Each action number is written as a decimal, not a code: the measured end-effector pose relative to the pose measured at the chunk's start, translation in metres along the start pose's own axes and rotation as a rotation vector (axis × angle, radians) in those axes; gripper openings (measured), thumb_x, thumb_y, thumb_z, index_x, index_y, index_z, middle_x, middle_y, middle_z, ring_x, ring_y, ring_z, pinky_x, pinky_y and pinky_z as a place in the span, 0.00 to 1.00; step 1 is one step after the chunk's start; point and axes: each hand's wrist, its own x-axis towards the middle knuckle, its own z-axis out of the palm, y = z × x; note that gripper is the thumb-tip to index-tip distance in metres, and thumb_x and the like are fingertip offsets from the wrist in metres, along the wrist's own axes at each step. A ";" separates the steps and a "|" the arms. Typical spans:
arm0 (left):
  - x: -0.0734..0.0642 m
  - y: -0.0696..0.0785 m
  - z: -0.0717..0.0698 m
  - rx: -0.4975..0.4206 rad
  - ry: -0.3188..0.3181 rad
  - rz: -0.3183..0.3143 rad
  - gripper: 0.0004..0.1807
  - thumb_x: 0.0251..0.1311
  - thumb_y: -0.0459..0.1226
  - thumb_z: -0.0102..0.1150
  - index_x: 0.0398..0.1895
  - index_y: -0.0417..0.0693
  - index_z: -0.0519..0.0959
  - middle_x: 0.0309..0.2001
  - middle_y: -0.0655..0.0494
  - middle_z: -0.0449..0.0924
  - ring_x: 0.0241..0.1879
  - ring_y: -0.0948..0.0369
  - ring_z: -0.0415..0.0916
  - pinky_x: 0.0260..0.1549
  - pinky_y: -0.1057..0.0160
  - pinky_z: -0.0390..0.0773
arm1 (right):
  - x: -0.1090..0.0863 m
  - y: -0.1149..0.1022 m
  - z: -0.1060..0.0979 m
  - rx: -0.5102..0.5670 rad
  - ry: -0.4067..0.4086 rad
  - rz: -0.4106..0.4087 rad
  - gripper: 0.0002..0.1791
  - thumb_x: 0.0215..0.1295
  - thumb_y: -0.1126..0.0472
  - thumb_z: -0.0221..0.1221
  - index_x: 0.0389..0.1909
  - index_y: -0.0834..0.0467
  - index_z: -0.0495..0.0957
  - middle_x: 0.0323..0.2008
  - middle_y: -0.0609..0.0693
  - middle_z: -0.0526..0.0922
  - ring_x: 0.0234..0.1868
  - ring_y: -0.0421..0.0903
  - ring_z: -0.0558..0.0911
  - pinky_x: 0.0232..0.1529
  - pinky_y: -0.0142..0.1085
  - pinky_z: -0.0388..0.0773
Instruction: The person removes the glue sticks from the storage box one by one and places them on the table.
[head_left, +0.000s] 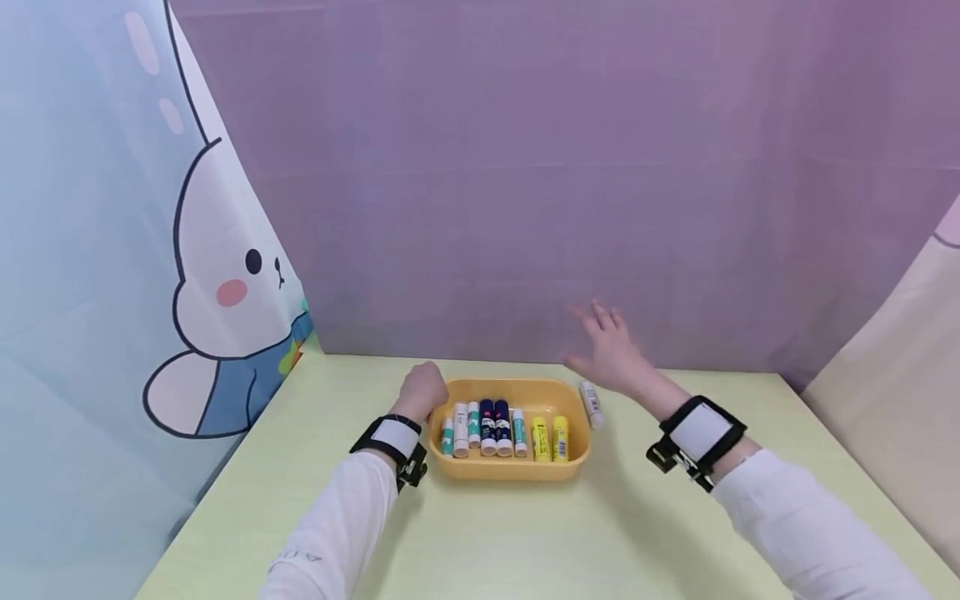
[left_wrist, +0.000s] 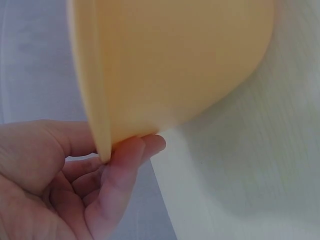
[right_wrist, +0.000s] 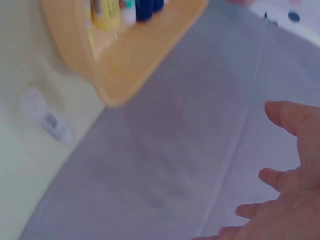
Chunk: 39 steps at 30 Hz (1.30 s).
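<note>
A yellow-orange plastic basket holds a row of glue sticks: several white and teal, two dark blue, two yellow. My left hand is at its far left corner. In the left wrist view, the thumb and fingers of this hand pinch the basket's rim. My right hand hovers past the basket's right end, fingers spread and nothing in them. Below it, a white glue stick lies on the table beside the basket.
The pale green table ends at a purple cloth backdrop. A blue cloth with a cartoon figure hangs at the left, and a cream cloth at the right.
</note>
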 end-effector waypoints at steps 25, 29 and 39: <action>0.000 0.000 0.002 -0.005 -0.026 0.005 0.04 0.56 0.27 0.53 0.32 0.32 0.76 0.24 0.43 0.77 0.12 0.57 0.77 0.10 0.66 0.78 | -0.048 -0.001 0.096 0.003 -0.144 -0.078 0.40 0.48 0.61 0.69 0.64 0.62 0.65 0.64 0.68 0.64 0.62 0.68 0.67 0.59 0.65 0.64; 0.002 0.001 0.002 -0.014 -0.032 -0.015 0.04 0.56 0.27 0.53 0.32 0.32 0.76 0.25 0.42 0.78 0.13 0.57 0.77 0.10 0.65 0.78 | -0.049 -0.007 0.101 -0.065 -0.134 -0.094 0.37 0.46 0.61 0.70 0.60 0.65 0.69 0.58 0.65 0.71 0.58 0.63 0.71 0.61 0.61 0.65; -0.001 0.000 0.001 -0.009 -0.016 -0.010 0.04 0.56 0.27 0.53 0.33 0.32 0.76 0.24 0.43 0.77 0.12 0.57 0.77 0.10 0.66 0.77 | -0.040 -0.018 0.110 -0.048 -0.239 -0.034 0.35 0.51 0.60 0.68 0.59 0.69 0.69 0.51 0.65 0.76 0.44 0.51 0.78 0.49 0.47 0.80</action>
